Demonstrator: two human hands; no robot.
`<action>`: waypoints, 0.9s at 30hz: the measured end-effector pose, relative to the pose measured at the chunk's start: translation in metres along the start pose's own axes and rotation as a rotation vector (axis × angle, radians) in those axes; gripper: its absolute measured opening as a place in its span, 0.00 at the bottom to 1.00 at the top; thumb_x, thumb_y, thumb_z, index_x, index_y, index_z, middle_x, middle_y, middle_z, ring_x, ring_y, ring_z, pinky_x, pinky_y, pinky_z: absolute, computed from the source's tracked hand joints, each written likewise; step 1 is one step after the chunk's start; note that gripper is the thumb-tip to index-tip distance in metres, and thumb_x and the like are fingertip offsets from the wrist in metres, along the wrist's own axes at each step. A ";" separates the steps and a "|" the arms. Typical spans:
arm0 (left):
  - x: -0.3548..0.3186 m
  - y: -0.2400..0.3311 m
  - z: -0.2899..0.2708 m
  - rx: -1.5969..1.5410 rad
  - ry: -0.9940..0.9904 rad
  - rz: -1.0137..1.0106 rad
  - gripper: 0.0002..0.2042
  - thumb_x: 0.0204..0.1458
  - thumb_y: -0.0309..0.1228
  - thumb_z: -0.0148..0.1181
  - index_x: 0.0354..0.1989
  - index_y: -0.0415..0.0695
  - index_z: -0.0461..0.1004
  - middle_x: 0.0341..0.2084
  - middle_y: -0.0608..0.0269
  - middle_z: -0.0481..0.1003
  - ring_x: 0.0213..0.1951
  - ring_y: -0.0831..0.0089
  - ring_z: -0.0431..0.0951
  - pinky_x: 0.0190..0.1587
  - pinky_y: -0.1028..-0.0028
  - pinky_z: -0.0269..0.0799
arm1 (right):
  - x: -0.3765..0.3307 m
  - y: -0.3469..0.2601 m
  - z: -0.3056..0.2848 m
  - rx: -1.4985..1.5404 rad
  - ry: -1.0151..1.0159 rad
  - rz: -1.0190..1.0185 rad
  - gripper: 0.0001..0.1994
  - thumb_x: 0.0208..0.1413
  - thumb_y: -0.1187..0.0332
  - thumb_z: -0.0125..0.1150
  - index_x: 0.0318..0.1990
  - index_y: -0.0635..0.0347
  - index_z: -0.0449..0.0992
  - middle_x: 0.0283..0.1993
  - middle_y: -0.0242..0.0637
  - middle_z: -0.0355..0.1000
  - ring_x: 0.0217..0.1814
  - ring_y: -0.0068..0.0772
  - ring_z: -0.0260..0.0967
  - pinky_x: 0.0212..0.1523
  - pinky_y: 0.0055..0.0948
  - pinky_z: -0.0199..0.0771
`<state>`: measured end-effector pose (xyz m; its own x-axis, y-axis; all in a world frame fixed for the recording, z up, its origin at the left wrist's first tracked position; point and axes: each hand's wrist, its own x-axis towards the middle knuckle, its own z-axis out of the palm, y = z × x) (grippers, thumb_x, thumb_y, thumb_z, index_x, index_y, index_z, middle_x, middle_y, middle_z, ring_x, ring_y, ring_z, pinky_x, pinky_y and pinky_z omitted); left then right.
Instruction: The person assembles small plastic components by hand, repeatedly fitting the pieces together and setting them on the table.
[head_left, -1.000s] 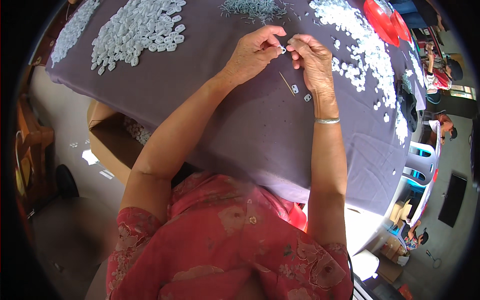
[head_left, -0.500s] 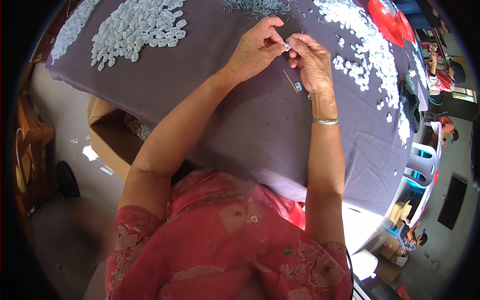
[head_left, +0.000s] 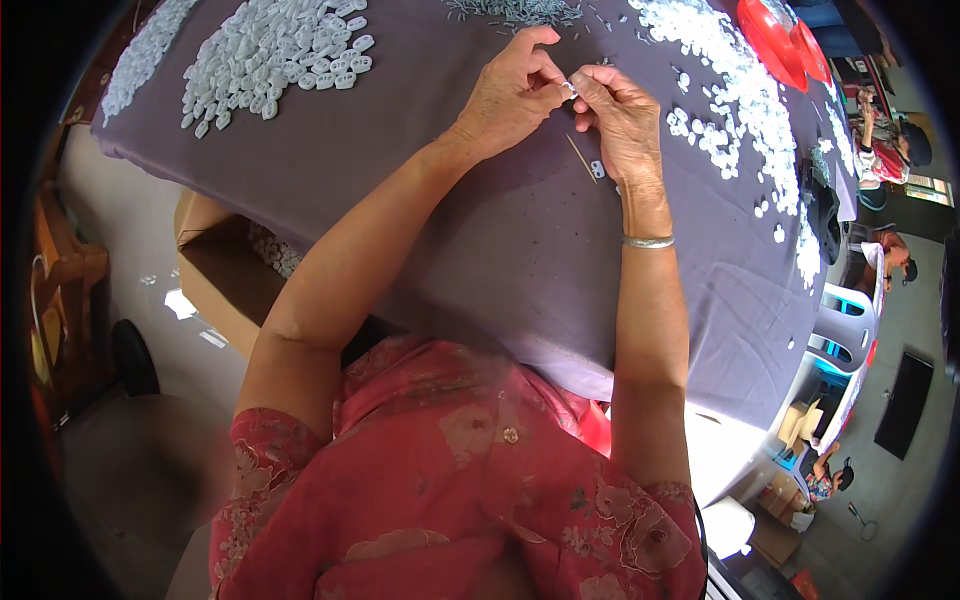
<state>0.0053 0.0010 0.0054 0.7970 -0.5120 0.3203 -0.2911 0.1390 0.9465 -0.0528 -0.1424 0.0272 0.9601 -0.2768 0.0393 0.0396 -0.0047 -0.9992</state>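
Above the cloth-covered table, my left hand (head_left: 508,100) and my right hand (head_left: 625,122) meet fingertip to fingertip. Both are closed in a pinch on a small white plastic piece (head_left: 570,89), mostly hidden by the fingers. The left index finger is raised off the piece. Just below the right hand, a thin wooden stick (head_left: 581,159) lies on the cloth beside a loose white plastic piece with two holes (head_left: 597,170). Part of another white piece shows at the edge of the right wrist.
A heap of white oval pieces (head_left: 275,65) covers the far left of the purple-grey tablecloth (head_left: 480,260). Grey pins (head_left: 515,10) are piled at the far edge. More white pieces (head_left: 745,95) spread on the right, near a red bowl (head_left: 772,45). An open cardboard box (head_left: 225,285) stands lower left.
My fingers have shifted slightly around the white piece, and less of it shows now. Both hands stay in nearly the same place.
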 end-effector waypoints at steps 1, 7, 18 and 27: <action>0.000 0.001 0.001 -0.023 0.005 -0.023 0.24 0.50 0.24 0.58 0.55 0.37 0.57 0.28 0.67 0.72 0.30 0.83 0.71 0.31 0.80 0.71 | -0.001 0.000 0.001 -0.001 0.002 0.000 0.07 0.53 0.72 0.61 0.38 0.66 0.76 0.27 0.29 0.70 0.25 0.17 0.65 0.22 0.17 0.66; 0.000 -0.002 0.002 -0.078 0.047 -0.054 0.25 0.49 0.21 0.58 0.56 0.37 0.56 0.28 0.67 0.72 0.30 0.82 0.72 0.32 0.80 0.72 | -0.002 0.001 0.010 -0.013 0.064 -0.055 0.05 0.54 0.73 0.60 0.36 0.65 0.77 0.28 0.30 0.72 0.26 0.17 0.67 0.25 0.17 0.71; 0.001 -0.002 0.001 -0.162 0.099 -0.082 0.24 0.48 0.21 0.59 0.53 0.37 0.57 0.27 0.64 0.72 0.29 0.80 0.72 0.30 0.79 0.74 | 0.000 0.005 0.019 0.075 0.082 -0.034 0.03 0.54 0.74 0.59 0.34 0.64 0.76 0.27 0.31 0.72 0.26 0.17 0.68 0.26 0.17 0.73; 0.002 -0.001 0.001 -0.119 0.064 -0.082 0.24 0.49 0.20 0.57 0.54 0.37 0.56 0.28 0.63 0.73 0.29 0.80 0.73 0.32 0.79 0.73 | -0.002 -0.002 0.015 0.028 0.096 -0.071 0.06 0.54 0.71 0.57 0.33 0.65 0.76 0.28 0.32 0.72 0.25 0.18 0.67 0.23 0.19 0.72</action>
<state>0.0065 -0.0013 0.0053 0.8486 -0.4713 0.2402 -0.1624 0.2001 0.9662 -0.0512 -0.1277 0.0290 0.9238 -0.3673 0.1079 0.1156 -0.0009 -0.9933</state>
